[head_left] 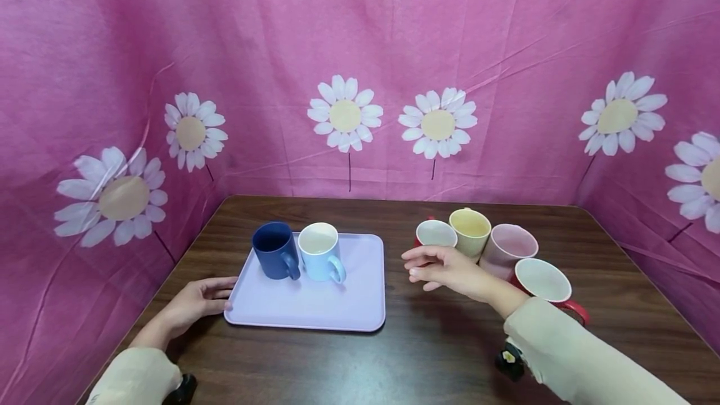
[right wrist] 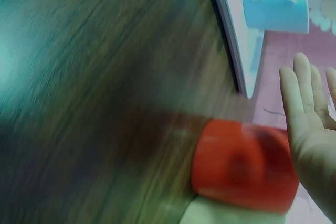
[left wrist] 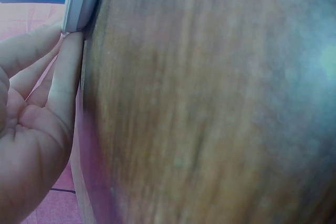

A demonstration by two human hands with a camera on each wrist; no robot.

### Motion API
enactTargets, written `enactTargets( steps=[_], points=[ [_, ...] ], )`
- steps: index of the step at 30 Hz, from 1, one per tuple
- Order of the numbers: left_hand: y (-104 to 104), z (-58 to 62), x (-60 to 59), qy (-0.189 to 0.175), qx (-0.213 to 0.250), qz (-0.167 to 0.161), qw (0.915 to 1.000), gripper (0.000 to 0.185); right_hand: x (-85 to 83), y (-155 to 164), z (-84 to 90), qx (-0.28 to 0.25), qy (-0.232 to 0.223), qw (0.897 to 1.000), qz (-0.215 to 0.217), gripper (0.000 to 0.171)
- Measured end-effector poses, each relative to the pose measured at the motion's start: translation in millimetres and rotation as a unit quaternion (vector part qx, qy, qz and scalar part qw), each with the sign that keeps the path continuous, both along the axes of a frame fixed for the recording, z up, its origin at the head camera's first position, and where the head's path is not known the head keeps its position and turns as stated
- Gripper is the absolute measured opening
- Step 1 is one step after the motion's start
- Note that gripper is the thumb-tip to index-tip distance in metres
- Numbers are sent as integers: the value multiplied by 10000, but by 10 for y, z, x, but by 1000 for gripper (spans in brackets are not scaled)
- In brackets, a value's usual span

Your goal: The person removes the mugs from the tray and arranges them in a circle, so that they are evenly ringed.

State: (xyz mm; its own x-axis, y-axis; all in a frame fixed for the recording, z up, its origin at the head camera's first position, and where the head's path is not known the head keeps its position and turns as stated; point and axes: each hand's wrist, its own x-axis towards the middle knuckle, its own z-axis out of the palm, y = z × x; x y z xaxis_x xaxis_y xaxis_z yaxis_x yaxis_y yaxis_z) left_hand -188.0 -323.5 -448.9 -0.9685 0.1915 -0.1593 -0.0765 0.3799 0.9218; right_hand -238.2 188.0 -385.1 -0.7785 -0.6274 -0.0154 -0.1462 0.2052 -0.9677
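Note:
My left hand touches the left edge of a lilac tray; in the left wrist view its fairly straight fingers meet the tray's rim. On the tray stand a dark blue mug and a light blue mug, both upright. Right of the tray, my right hand hovers with nothing in it, its fingers loosely extended. It partly hides a red mug with a white inside. The right wrist view shows that red mug close beside the hand, apart from the fingers.
Behind and right of my right hand stand a yellow mug, a pink mug and another red mug with a white inside. The brown wooden table meets a pink cloth with daisies at the back and sides.

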Motion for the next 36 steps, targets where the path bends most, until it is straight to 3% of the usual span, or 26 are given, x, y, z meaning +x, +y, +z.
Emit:
enactTargets(
  steps=[7,20,36],
  points=[
    [10,6,-6,-6,22,21,10000,64,-39,-251,-129,138,-67,9999,44,46],
    [-2,-6,-9,2,113,-32,9999,65,-169,-712,-332,106,266,9996,57,43],
    [-4,10,-5,17,117,-66,9999,66,-279,-1130,-406,386,171,9987,-271,35]
  ],
)
